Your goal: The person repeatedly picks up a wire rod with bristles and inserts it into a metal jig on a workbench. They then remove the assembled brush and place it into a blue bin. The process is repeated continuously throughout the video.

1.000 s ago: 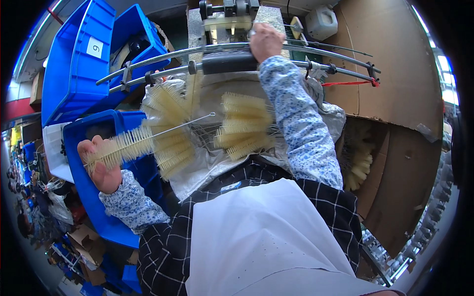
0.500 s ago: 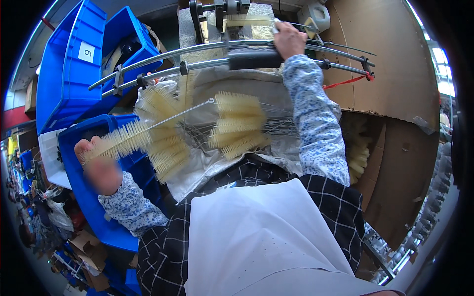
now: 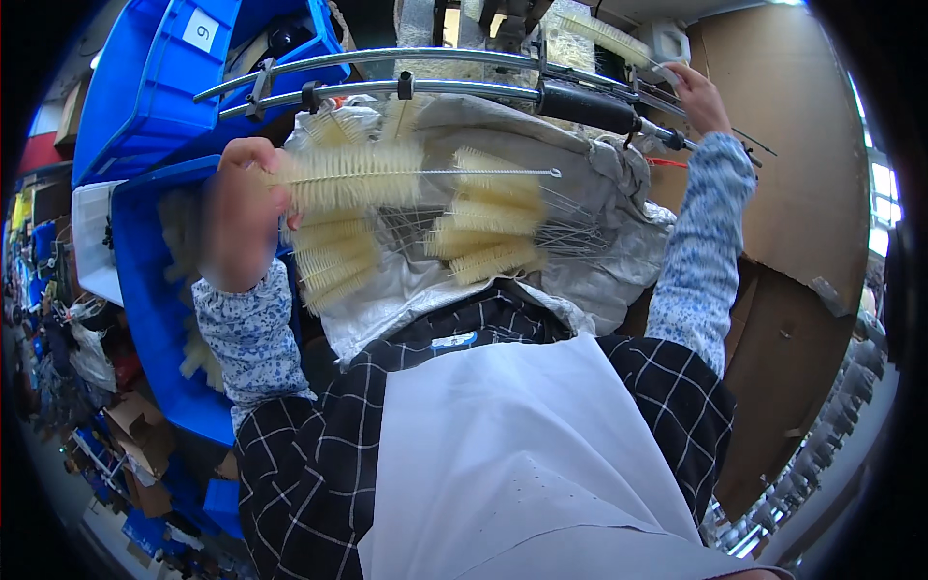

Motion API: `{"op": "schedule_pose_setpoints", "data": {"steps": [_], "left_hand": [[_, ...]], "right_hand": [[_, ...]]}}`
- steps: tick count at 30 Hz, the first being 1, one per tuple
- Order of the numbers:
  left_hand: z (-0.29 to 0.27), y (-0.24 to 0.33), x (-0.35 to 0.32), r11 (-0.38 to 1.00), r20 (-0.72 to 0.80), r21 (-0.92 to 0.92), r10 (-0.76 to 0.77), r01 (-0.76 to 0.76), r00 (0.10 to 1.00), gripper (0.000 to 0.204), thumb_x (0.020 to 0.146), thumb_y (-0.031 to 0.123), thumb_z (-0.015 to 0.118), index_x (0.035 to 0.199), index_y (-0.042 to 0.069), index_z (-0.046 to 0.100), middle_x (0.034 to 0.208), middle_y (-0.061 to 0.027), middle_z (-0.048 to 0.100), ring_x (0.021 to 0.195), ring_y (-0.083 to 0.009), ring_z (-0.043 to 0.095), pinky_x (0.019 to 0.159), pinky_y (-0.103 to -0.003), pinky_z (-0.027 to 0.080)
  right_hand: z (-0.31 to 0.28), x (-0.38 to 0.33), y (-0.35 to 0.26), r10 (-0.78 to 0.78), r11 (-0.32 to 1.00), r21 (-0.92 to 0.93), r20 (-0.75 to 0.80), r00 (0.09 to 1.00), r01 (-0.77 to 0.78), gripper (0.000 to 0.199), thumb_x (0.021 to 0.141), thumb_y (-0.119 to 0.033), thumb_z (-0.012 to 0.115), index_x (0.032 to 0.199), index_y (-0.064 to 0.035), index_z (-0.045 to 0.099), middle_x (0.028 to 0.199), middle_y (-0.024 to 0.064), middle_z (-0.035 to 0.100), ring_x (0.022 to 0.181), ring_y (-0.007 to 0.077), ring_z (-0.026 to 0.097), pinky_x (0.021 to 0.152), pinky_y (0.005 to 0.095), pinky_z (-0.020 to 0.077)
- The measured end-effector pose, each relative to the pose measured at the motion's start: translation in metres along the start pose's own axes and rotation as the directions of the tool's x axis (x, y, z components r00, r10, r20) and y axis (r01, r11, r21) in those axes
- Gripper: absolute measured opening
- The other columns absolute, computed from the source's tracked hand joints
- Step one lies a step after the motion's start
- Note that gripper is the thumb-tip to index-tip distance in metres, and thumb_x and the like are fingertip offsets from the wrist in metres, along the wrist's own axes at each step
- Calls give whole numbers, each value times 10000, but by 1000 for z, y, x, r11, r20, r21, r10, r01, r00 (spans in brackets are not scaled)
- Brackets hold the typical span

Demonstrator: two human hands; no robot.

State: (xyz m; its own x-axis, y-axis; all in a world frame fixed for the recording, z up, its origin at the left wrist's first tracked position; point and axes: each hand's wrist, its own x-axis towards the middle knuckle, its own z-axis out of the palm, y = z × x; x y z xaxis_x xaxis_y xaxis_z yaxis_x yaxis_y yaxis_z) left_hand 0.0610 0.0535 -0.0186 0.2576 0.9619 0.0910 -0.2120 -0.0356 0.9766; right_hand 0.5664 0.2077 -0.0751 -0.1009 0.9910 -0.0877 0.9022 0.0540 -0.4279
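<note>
My left hand (image 3: 242, 213), partly blurred, is closed on the bristle end of a bottle brush (image 3: 358, 177). The brush lies level across my lap area, its twisted wire handle pointing right to a small end loop. At the upper right, my right hand (image 3: 698, 100) is closed with something white at its fingertips, at the end of a second bottle brush (image 3: 604, 39). That brush slants up and left over the machine. Below, more pale bristle brushes (image 3: 493, 217) lie in a pile on white sacking (image 3: 619, 227), with another bunch (image 3: 333, 256) to their left.
Two metal rails (image 3: 454, 90) with a black roller (image 3: 585, 106) cross in front of me. Blue bins (image 3: 155, 87) stand at the left; a nearer blue bin (image 3: 159, 319) holds brushes. Cardboard (image 3: 783, 145) walls the right side.
My right hand has moved right along with its brush. My left hand has come up and rightward, turning its brush from slanted to level. The view has shifted slightly.
</note>
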Motion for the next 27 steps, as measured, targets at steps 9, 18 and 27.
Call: {"op": "schedule_pose_setpoints", "data": {"steps": [9, 18, 27], "left_hand": [[89, -52, 36, 960, 121, -232, -131, 157, 984, 277, 807, 41, 506, 1061, 62, 398, 863, -77, 547, 721, -132, 556, 640, -259, 478], [-27, -53, -21, 399, -164, 891, -165, 218, 973, 458, 713, 140, 652, 1089, 31, 414, 935, -116, 541, 872, -233, 547, 775, -307, 435], [-43, -65, -55, 104, -325, 884, -566, 456, 758, 507, 671, 264, 681, 1088, 68, 470, 1037, -154, 537, 939, -279, 526, 759, -342, 422]], "right_hand": [[39, -113, -188, -356, 864, 416, 108, 928, 283, 315, 743, -138, 620, 1042, -69, 545, 972, 136, 574, 915, 274, 552, 787, 347, 453], [76, -23, -106, -221, 918, -394, -403, 888, 50, 262, 772, -109, 542, 1018, -195, 571, 836, 29, 579, 773, 205, 532, 704, 338, 410], [85, 8, -85, -78, 917, -392, -368, 927, -79, 242, 810, -241, 529, 1049, -231, 568, 850, -12, 571, 849, 194, 511, 750, 353, 377]]}}
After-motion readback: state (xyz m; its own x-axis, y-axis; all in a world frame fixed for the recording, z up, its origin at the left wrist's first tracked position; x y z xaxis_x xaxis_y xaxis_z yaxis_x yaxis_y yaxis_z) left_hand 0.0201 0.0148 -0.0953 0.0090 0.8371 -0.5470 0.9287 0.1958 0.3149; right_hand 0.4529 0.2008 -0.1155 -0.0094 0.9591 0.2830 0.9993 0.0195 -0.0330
